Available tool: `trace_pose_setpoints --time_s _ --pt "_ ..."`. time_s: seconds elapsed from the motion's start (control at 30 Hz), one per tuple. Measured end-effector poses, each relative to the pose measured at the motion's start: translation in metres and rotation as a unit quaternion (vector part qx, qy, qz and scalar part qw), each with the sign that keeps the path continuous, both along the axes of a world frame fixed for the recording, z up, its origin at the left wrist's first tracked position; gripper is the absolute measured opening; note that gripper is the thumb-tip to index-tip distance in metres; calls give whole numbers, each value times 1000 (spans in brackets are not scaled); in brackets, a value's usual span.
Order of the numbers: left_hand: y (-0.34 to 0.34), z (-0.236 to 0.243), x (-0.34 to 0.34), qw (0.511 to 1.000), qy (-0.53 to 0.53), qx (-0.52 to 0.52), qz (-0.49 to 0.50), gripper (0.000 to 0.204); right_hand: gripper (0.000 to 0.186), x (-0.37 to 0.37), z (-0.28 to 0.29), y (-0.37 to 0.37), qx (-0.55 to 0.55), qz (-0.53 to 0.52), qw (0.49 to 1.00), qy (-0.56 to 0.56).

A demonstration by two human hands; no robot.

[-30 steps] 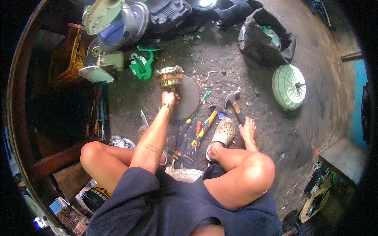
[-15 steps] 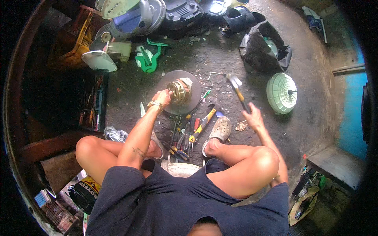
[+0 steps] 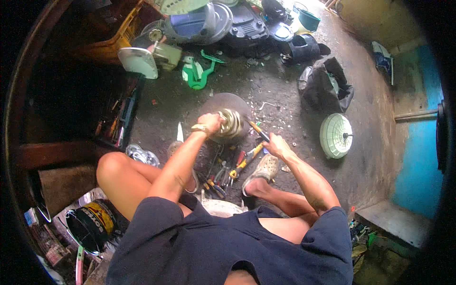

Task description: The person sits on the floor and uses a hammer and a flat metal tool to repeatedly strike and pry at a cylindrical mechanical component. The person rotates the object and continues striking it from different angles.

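My left hand [image 3: 212, 122] is closed on the left side of a gold-coloured metal motor [image 3: 232, 124], steadying it on a round dark grey disc [image 3: 224, 100] on the floor. In my right hand [image 3: 278, 146] is a hammer [image 3: 256, 129] with a yellow and black handle, pointing up and left. Its head is blurred and close to the motor's right side; whether they touch I cannot tell. Between my feet lie several hand tools, among them a yellow and black tool [image 3: 247, 160], a red-handled one [image 3: 240, 157] and pliers [image 3: 219, 176].
A pale green ribbed round cover [image 3: 336, 136] and a black bag [image 3: 327, 85] stand to the right. Farther off lie a green plastic part [image 3: 197, 78], a white panel [image 3: 138, 61] and grey plastic housings [image 3: 247, 23]. At left are a tool-filled case [image 3: 121, 118] and a black bucket [image 3: 92, 225].
My right hand has swung the hammer left, from out at the right to beside the motor. My left hand stays on the motor. The whole view has shifted slightly.
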State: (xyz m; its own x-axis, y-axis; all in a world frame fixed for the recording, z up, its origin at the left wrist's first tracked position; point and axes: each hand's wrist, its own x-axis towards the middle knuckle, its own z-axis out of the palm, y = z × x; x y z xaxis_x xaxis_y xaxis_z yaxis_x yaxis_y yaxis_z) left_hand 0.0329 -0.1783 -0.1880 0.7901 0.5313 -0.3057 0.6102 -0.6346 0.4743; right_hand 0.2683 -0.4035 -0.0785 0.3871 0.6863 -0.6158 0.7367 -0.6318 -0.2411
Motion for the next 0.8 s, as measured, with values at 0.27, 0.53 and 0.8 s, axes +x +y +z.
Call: trace_pose_setpoints --time_s 0.27,0.53,0.8 --pt "15 21 0 995 28 -59 72 36 49 -31 22 -34 102 -255 958 79" --pt "47 -28 -29 987 -79 -85 115 40 16 -86 188 31 483 -292 774 287" --pt "52 -38 -25 978 -103 -119 137 39 35 -78 46 15 315 -78 943 78"
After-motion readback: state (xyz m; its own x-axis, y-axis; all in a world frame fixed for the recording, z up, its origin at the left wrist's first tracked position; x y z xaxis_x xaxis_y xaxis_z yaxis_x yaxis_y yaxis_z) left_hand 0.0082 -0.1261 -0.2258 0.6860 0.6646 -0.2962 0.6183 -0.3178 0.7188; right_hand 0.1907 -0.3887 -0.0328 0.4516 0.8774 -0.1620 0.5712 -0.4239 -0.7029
